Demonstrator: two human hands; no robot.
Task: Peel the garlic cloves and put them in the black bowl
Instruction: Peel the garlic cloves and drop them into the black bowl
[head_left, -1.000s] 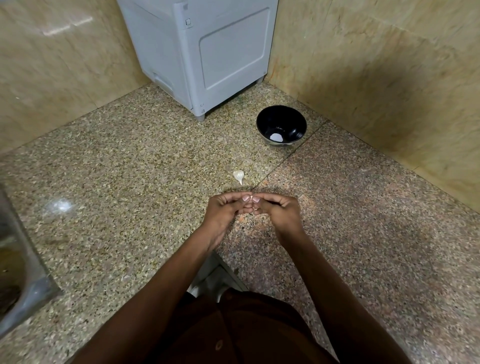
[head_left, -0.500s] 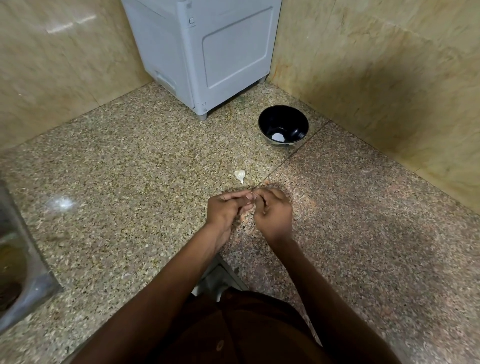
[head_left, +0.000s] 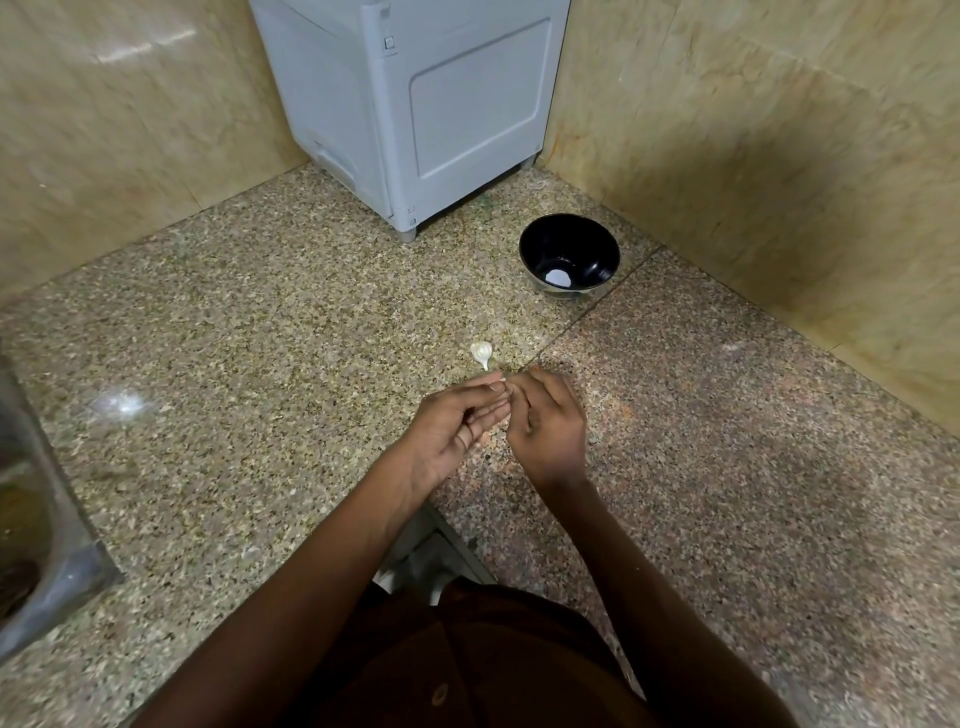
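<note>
left hand (head_left: 457, 426) turned palm-up, fingers straighter | right hand (head_left: 545, 421) pinching at its fingertips, held item hidden | no readable writing

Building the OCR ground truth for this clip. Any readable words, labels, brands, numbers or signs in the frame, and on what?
No readable text anywhere in the head view.
grey appliance: small square mark near its top corner edge, too small to read.
black bowl: no lettering visible.
countertop, wall tiles: no signs or labels.
</note>
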